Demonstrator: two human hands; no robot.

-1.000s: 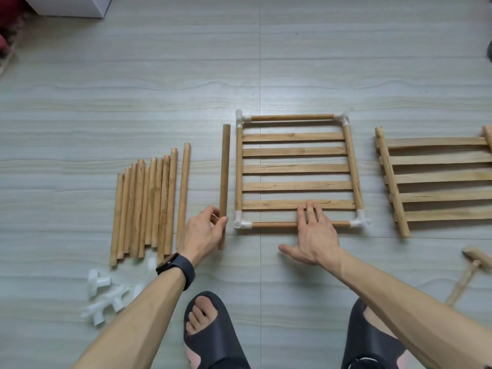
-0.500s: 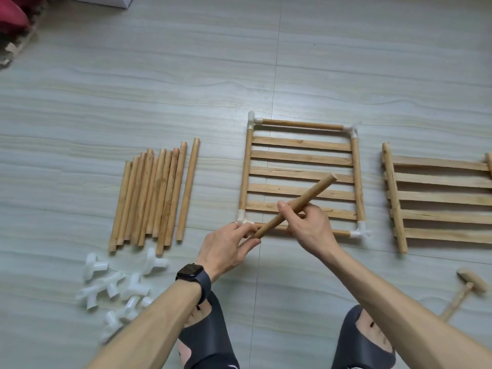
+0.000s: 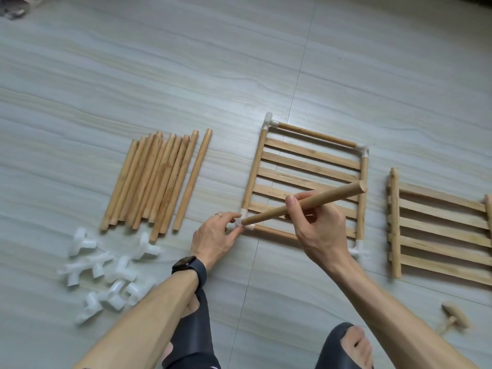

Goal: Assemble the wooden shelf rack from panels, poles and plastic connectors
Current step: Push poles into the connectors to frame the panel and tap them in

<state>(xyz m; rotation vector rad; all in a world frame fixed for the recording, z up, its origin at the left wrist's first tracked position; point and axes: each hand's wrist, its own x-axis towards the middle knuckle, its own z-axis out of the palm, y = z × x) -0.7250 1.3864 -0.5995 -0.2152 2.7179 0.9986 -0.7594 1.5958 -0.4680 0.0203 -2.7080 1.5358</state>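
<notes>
The floor (image 3: 159, 62) is pale grey tile with a wood-like grain, crossed by thin grout lines; everything lies flat on it. On the left is a row of loose poles (image 3: 157, 182), about eleven, though they overlap and the count is not certain; just nearer the person sits a heap of loose connectors (image 3: 121, 270) in white plastic, about seven. In the middle lies one framed panel (image 3: 306, 153) of five slats, with a white connector at each of its four corners and a pole along both its far and its near edge. To the right, apart from it, lies a second panel (image 3: 396, 227), also five slats, bare of connectors and cut off by the picture's edge; near it, closer to the person, is one small wooden mallet (image 3: 455, 319).

One pole (image 3: 332, 197) is off the floor; it slants over the framed panel, its upper end above the right rail, its lower end at the corner connector (image 3: 241, 219) on the near left. Whether it sits inside the socket cannot be told. The right hand (image 3: 319, 233) is curled round the pole near its middle, thumb on top. The left hand (image 3: 215, 238) pinches the corner connector between thumb and fingertips, touching the pole's lower end; it wears a ring (image 3: 218, 214), and a dark watch (image 3: 190, 266) is on that wrist. Two black sandals (image 3: 191, 334) show at the bottom edge.
</notes>
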